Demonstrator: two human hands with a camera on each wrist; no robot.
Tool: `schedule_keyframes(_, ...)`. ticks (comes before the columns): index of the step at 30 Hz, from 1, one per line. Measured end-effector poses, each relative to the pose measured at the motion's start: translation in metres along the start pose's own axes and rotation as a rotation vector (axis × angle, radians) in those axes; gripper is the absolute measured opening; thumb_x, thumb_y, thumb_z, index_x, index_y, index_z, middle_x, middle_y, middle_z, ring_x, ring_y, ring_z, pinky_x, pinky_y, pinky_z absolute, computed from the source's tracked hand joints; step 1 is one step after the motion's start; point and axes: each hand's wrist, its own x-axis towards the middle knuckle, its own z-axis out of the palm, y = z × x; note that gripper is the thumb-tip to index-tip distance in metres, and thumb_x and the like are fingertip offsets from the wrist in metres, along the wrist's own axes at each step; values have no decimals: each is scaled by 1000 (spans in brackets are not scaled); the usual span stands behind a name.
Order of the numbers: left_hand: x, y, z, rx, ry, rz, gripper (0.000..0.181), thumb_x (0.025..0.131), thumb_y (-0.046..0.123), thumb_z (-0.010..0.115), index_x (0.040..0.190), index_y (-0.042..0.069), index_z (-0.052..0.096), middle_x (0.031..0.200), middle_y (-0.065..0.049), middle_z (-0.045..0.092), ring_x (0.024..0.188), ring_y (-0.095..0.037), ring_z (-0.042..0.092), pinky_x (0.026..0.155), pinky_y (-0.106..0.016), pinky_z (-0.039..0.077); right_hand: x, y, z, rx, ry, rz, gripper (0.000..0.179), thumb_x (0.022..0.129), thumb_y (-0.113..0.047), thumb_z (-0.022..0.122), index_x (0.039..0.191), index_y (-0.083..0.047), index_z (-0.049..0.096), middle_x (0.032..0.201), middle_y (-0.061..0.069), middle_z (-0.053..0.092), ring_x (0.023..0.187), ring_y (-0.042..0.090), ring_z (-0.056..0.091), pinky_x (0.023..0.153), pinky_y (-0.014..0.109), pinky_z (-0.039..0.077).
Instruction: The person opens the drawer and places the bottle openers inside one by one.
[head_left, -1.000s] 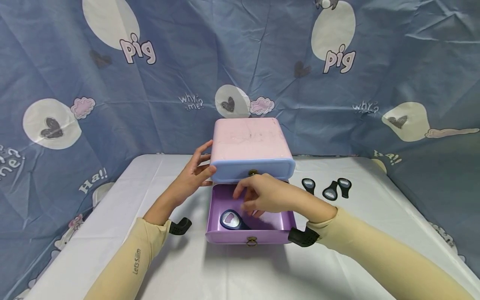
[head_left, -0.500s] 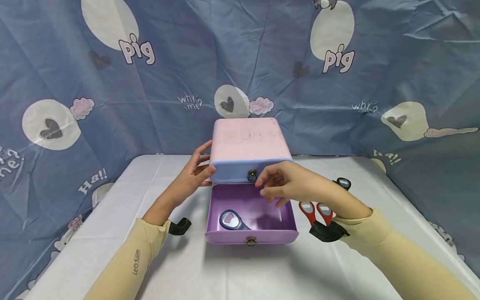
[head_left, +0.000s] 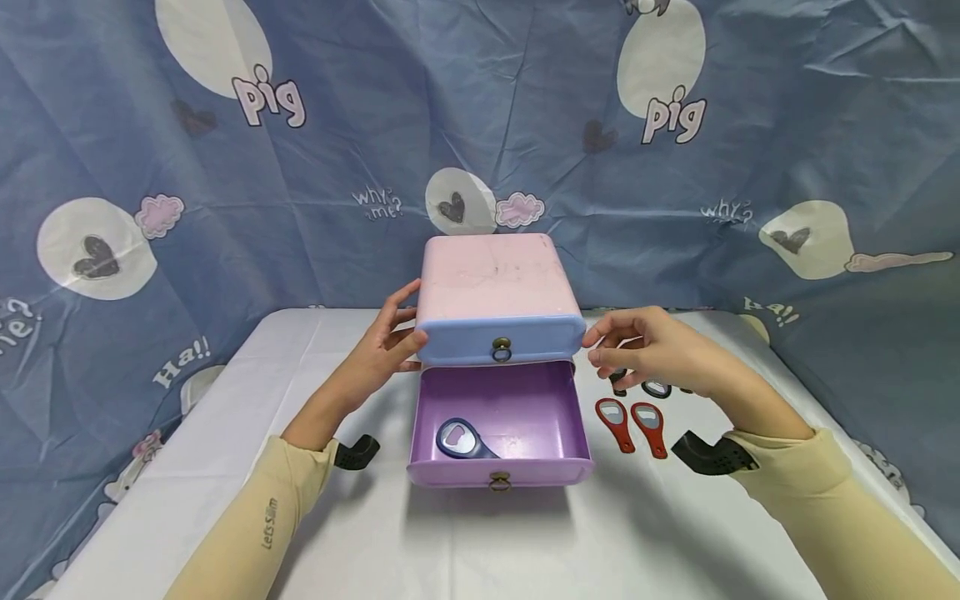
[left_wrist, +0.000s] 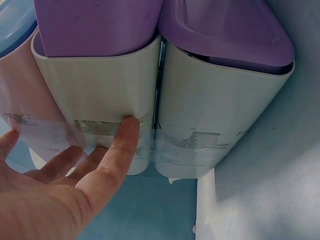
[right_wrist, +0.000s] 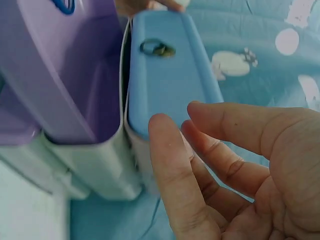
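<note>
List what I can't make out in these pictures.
Black bottle openers, head view: partly covered by the right hand.
Contents of the blue drawer, head view: hidden behind its closed front.
Bottom purple drawer, head view: hidden beneath the open purple drawer.
Navy bottle opener, right wrist view: mostly cut off by the top edge.

Three drawers point(head_left: 459, 342), one blue magnifier point(head_left: 460, 439), two red magnifiers point(head_left: 651, 430), at least two black magnifiers point(head_left: 657, 390).

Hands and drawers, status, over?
Left hand against the cabinet; right hand empty beside blue drawer. Purple drawer open, navy magnifier inside. Neither hand blocking it.
</note>
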Motion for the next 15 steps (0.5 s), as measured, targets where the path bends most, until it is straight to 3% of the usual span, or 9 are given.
schedule_keyframes(7,-1,0,0,11,-3,2,76,110,42,60,170,48,13,172,-18,25,156,-43,40,107,-65,53,-4,31,-13,50,40,44,31,103,-17,73,126,3,67,98,11,73,87,15,75,78,38,67)
schedule_keyframes(15,0,0,-1,9,-5,6,76,111,41,60,170,48,13,172,-18,24,156,-43,40,107,-66,52,-7,71,-24,102,37,137,38,105,-18,70,133,5,61,99,3,71,91,15,70,84,36,66)
